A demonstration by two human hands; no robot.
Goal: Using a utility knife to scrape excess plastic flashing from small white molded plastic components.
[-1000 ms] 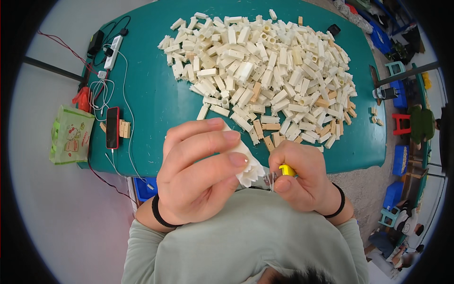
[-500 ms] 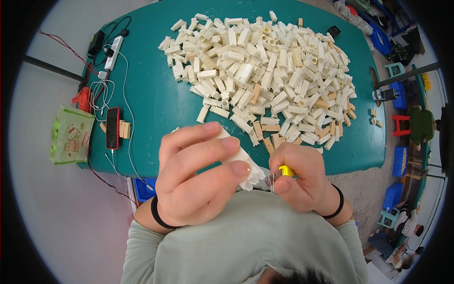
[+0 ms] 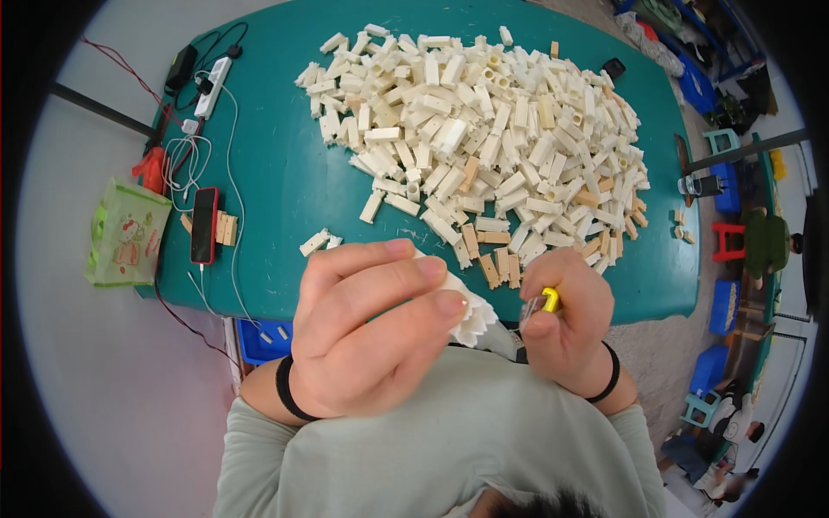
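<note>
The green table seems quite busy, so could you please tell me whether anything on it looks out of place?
Yes, mildly: thin pale shavings lie loose between the heap of blocks and the left hand, looking like stray debris. A few small tan blocks also sit apart, near the right edge.

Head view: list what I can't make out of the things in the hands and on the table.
All in the head view:
White piece: much of its length, covered by the left hand.
Yellow tool: its handle, hidden inside the right hand.
Pile: the lower pieces, buried under the top ones.
Green bag: any contents, hidden by its sides.
</note>
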